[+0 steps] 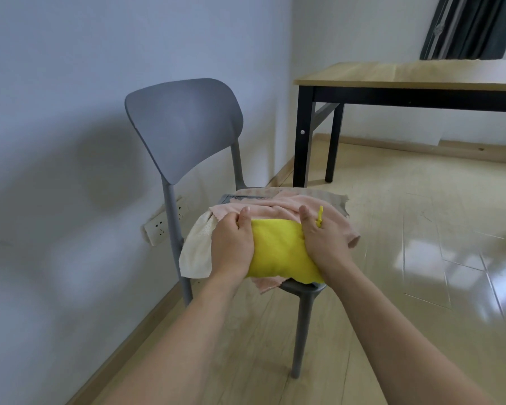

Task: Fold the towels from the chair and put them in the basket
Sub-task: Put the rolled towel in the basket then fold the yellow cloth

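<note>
Both the left hand and right hand clutch the folded yellow towel by its ends over the chair seat; loosening either could unfold it onto the pink towel at 12 o'clock; no basket visible.

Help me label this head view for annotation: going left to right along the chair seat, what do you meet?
Cream towel → left hand → yellow towel → right hand → pink towel's overhanging edge.
</note>
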`<state>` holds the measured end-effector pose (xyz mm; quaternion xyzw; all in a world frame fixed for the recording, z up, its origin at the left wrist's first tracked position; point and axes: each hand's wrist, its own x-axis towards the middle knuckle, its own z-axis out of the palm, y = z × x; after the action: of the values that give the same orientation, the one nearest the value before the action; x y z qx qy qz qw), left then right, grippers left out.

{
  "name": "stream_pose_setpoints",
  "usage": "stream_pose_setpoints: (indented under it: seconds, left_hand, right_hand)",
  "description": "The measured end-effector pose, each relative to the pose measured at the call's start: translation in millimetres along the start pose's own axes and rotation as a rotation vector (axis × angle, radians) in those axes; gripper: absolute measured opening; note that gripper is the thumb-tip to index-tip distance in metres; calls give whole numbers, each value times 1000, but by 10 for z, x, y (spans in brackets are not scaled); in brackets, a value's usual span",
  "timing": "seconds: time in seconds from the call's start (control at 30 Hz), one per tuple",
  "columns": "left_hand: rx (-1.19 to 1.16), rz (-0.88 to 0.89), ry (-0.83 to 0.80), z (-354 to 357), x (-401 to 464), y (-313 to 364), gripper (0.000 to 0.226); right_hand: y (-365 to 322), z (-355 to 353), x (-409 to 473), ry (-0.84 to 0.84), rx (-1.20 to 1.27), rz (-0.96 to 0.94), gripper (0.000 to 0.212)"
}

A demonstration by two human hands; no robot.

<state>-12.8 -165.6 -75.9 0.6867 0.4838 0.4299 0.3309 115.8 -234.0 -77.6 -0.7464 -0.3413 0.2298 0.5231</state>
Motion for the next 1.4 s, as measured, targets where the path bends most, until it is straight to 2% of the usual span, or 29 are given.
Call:
stream_pose_setpoints:
  seconds: [0.07,0.17,0.23,0.3,0.4,0.57,0.7,0.87,1.13,1.23,1.4]
  left_hand:
    - [30,44,5,-57,0,38,39]
    - [78,103,-5,-136,66,138,42]
    - [106,120,0,-144,195,178,44]
    - [139,123,3,-80,394,164,43]
    - [187,105,-8,171,849,121,42]
    - [277,76,-36,732,1750,91,41]
    - [318,41,-82,820,2107,403,43]
    - [299,-9,-144,412,2486,1452,45]
    - [197,-94,-253,-503,2524,3972,49]
    - [174,-96,-290,-558,2363,4661,49]
    - [113,-55,-333,-180,2015,5442,51]
  right_hand:
    - [-41,-15,-88,-71,-93,5,69]
    - [-218,-87,-114,-4,-209,-44,44]
    - [-303,-97,18,70,-269,-53,59]
    - [-366,-80,248,113,-273,-28,67]
    - [-396,-46,761,104,-260,-22,55]
    - [-406,87,1728,103,-271,-1,53]
    - [-698,-36,2075,103,-279,42,53]
    - [-1717,-458,2201,45,-229,190,51]
    - [-3948,-1931,1848,23,-218,288,60]
    - [-4338,-2524,1637,71,-220,315,59]
    - [-4382,-3487,1562,106,-207,334,63]
